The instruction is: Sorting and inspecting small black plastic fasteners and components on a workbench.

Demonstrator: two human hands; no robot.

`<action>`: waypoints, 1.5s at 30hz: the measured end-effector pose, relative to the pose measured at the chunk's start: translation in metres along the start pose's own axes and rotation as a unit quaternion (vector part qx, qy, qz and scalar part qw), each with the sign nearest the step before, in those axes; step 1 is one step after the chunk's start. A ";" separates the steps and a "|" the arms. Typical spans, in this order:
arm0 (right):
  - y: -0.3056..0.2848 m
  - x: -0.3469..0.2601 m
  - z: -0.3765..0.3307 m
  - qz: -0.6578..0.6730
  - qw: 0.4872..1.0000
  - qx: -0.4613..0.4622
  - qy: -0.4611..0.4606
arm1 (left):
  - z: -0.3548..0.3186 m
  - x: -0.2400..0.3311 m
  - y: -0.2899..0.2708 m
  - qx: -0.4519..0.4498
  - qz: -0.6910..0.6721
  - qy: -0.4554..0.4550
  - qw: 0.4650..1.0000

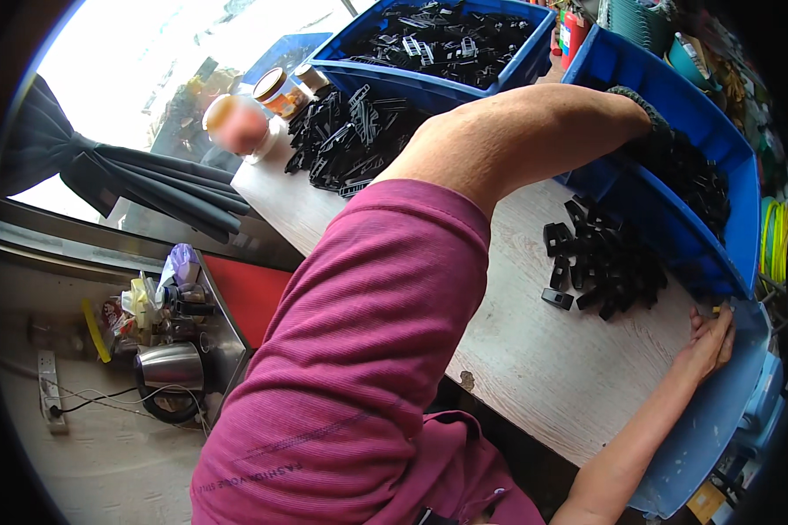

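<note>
My left arm reaches across the table to the blue bin (744,249) at the right. My left hand (655,131), dark and apparently gloved, is down among the black plastic parts (700,188) inside it; its fingers cannot be made out. Below that bin, my bare right hand (712,343) is at the upper end of a light blue bin (696,451), fingers curled in. A tiny yellow bit shows at its fingertips, too small to name. Between my arms, a pile of small black plastic pieces (617,267) lies on the pale tabletop (552,367).
Another blue bin (385,79) full of black parts stands at the far side, with a heap of long black parts (346,140) before it. Jars (280,92) stand by the window. At left are a tied curtain (140,171), a kettle (171,367) and a power strip (52,394).
</note>
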State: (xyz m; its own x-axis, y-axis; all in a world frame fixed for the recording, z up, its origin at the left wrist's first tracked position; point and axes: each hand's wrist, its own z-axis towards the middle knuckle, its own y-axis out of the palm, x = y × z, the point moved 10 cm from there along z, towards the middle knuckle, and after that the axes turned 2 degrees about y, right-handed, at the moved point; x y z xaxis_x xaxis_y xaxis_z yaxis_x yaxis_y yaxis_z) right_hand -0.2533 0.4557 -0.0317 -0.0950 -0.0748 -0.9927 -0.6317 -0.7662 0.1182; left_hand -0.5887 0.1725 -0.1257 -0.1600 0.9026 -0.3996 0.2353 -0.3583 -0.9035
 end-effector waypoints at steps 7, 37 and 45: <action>0.033 -0.003 -0.014 0.017 0.999 -0.046 0.008 | -0.104 -0.116 -0.071 -0.031 0.165 -0.326 0.930; -0.024 -0.012 0.020 -0.029 0.999 -0.006 -0.022 | -0.201 -0.144 -0.184 0.165 -0.357 0.412 0.822; 0.051 -0.017 -0.032 0.016 0.999 -0.018 0.039 | -0.073 -0.200 -0.052 0.224 -0.179 0.503 0.815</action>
State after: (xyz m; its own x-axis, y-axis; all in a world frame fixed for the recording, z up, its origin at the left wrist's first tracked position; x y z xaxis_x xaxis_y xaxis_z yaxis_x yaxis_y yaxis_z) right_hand -0.2594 0.3972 -0.0092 -0.0547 -0.1481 -0.9875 -0.6004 -0.7853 0.1510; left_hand -0.4990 0.0281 0.0128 0.7791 0.6263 0.0282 -0.0630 0.1230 -0.9904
